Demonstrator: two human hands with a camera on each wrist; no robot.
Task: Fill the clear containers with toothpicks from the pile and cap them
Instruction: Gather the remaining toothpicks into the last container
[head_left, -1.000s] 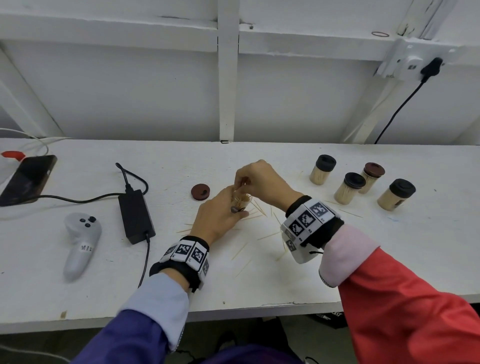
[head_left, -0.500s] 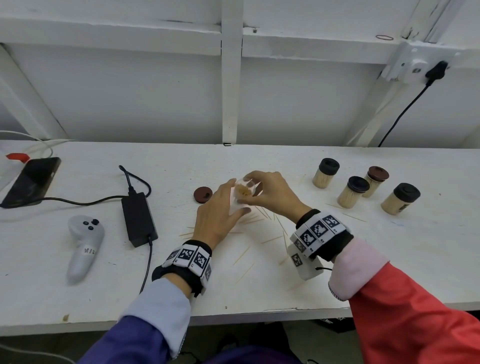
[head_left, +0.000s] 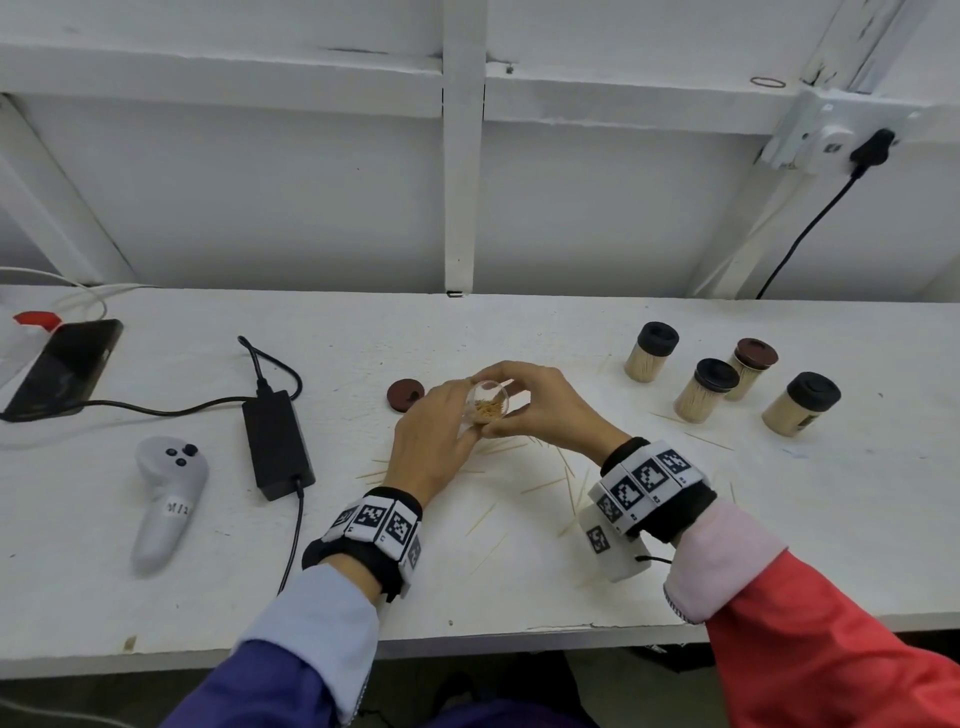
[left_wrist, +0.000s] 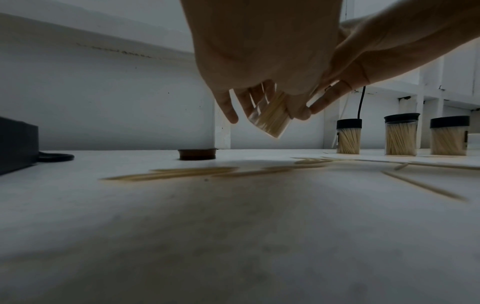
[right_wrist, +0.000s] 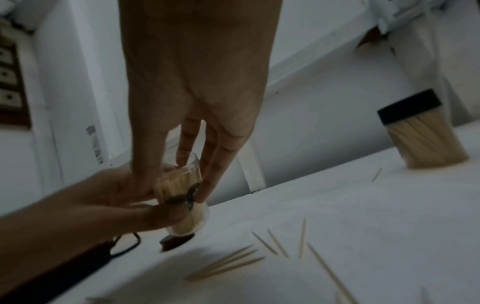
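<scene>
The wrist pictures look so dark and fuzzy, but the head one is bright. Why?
In the head view the light is even and the white table is sharp, though the wall beams bend from the wide lens. In the left wrist view the left hand shades the table and the loose toothpicks are smeared. The right wrist view is dim, tilted and blurred; the clear container is soft.

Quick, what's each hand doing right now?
Left hand: holding the container.
Right hand: fingers on the same container.
</scene>
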